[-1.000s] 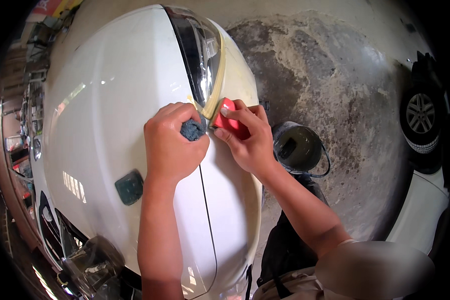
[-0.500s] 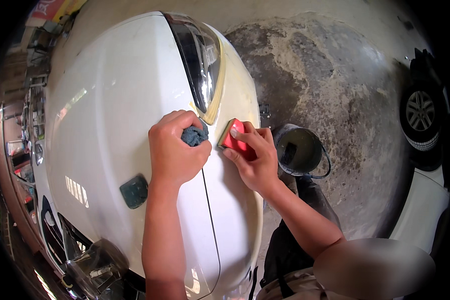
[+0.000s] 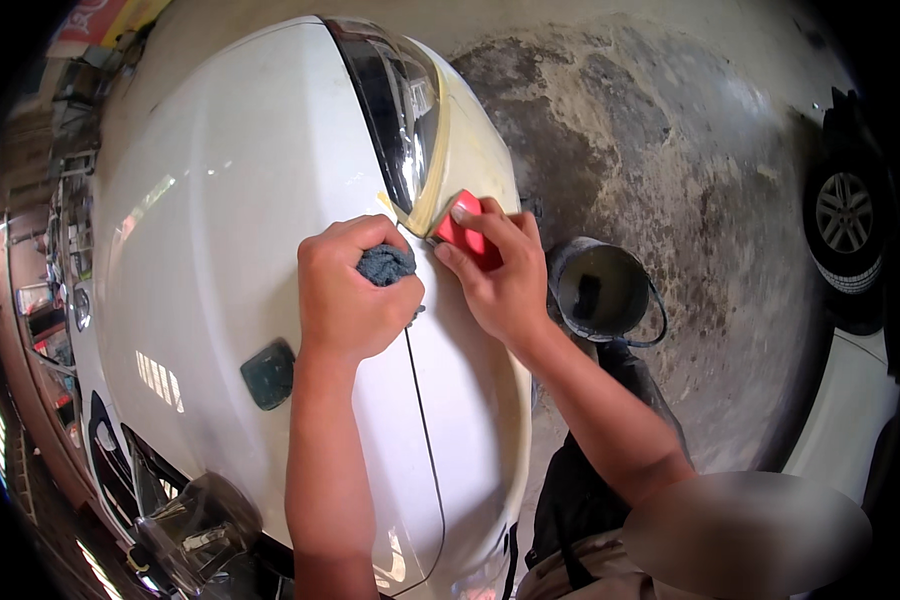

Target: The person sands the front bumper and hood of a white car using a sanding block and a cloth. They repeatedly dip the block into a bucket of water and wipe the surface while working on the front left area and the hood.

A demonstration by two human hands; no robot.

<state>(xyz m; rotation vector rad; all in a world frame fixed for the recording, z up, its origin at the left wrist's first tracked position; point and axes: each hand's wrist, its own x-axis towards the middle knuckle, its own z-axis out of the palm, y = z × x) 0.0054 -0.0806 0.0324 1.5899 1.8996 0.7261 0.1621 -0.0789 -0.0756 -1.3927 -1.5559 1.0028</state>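
Observation:
My left hand grips a crumpled grey-blue cloth on the white hood of a car, beside a panel seam. My right hand grips a red block with fingers and thumb, on the cream-toned front panel just below the corner of the headlight. Yellow masking tape runs along the headlight's edge, close to the block. A dark square pad lies on the hood to the left of my left forearm.
A bucket with dark liquid stands on the stained concrete floor right of the car. Another vehicle's wheel and pale bodywork are at the far right. A cluttered shelf area lines the left edge.
The red block in my right hand slid toward me half a second ago and is now back up near the tape corner. My left hand sits slightly right of where it was a second ago.

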